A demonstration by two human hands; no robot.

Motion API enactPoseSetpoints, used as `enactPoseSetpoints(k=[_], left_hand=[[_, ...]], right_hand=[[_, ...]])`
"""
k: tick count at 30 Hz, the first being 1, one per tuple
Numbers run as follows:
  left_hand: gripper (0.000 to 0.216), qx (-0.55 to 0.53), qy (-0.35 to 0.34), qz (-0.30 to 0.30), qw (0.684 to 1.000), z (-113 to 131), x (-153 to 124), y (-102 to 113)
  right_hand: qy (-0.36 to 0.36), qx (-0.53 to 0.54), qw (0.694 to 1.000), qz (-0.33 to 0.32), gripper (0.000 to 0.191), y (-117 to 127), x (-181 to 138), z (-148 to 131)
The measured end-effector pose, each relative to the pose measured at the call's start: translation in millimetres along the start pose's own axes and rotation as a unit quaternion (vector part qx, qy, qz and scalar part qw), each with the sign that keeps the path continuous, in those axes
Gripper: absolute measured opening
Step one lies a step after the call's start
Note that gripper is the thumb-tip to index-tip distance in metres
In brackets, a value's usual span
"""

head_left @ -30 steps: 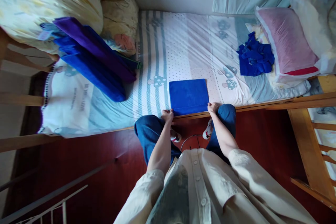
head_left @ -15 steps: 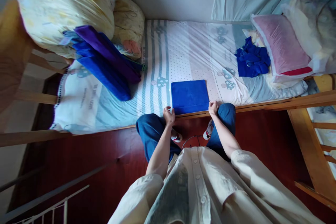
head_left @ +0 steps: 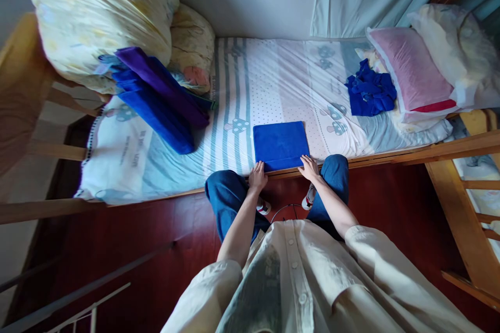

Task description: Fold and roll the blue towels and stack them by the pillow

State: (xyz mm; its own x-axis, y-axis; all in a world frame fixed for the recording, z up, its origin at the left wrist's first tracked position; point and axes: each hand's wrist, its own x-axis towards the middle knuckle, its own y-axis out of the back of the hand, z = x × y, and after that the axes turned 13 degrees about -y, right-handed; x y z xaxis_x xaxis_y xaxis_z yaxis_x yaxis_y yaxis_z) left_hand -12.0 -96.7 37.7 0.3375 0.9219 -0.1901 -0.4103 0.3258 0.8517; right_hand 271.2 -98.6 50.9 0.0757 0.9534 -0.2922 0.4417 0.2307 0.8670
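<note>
Bed (head_left: 273,78) fills the head view, patterned sheet stretched flat, wooden rail (head_left: 390,156) along its near side. Folded towel (head_left: 280,144), bright blue, lies square at the near edge, right by the rail. Left hand (head_left: 258,176) rests on its near-left corner, fingers loose and flat, gripping nothing. Right hand (head_left: 309,167) is on the near-right corner, fingers spread. Towel stack (head_left: 156,99), blue and purple, sits far left against a quilt (head_left: 97,15). Crumpled cloth (head_left: 369,94) lies beside a pink pillow (head_left: 410,73).
</note>
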Motion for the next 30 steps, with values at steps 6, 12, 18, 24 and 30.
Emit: enactPoseSetpoints(k=[6, 12, 18, 24, 30], left_hand=[[0.077, 0.017, -0.009, 0.002, 1.000, -5, 3, -2], [0.065, 0.014, -0.012, 0.000, 1.000, -9, 8, 3], [0.062, 0.013, -0.022, 0.000, 1.000, -8, 6, 14], [0.057, 0.053, -0.023, -0.025, 0.998, -2, -1, 23], [0.050, 0.100, 0.007, -0.062, 0.993, 7, -5, 30]], right_hand=[[-0.010, -0.023, 1.000, -0.016, 0.061, -3, 11, 2], [-0.008, -0.065, 0.997, -0.030, 0.058, 2, 21, 2], [0.008, -0.091, 0.995, -0.035, 0.055, 7, 20, -2], [-0.036, -0.097, 0.994, -0.037, 0.055, 13, 7, -4], [-0.063, -0.130, 0.987, -0.073, 0.049, 23, 1, -8]])
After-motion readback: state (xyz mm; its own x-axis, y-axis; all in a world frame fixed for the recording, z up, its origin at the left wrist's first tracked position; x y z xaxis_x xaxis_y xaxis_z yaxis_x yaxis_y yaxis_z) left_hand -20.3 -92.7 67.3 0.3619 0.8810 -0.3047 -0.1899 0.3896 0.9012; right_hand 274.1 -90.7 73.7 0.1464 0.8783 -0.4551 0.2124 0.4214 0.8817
